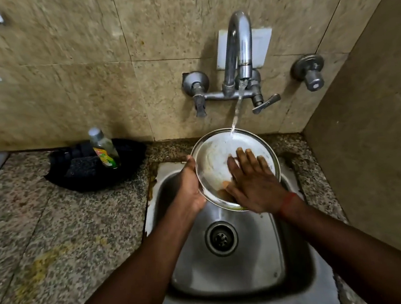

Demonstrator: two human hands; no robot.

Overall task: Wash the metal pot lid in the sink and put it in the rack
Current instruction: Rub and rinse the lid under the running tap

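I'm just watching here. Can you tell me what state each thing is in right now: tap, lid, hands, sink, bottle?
Tap: running, stream landing on the lid.
Metal pot lid: tilted over the sink, wet, soapy film on it.
Left hand: grip closed on the lid's left rim.
Right hand: flat, fingers spread, palm on the lid.
Sink: empty basin, drain unplugged.
Soap bottle: upright, capped, in a black holder.
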